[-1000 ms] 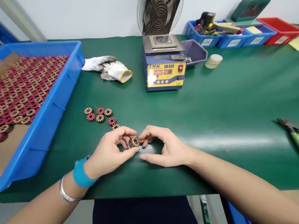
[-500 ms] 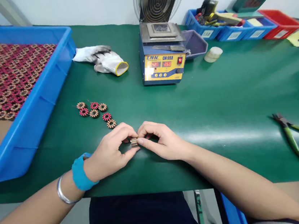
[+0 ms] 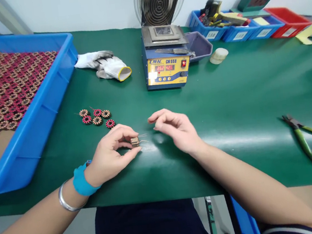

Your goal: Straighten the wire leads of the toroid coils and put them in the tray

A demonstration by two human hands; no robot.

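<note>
Green mat (image 3: pixel 229 115): coil (image 3: pixel 134 141) seemingly between left hand (image 3: pixel 109 157) fingertips, right hand (image 3: pixel 177 129) apart.

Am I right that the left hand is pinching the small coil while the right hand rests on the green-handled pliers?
Not quite. In the head view the left hand does pinch the coil, but the right hand hovers open just beside it, touching nothing. The pliers lie untouched far to the right on the mat.

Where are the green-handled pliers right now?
In the head view, the green-handled pliers lie on the green mat at the far right, beyond the right hand.
</note>
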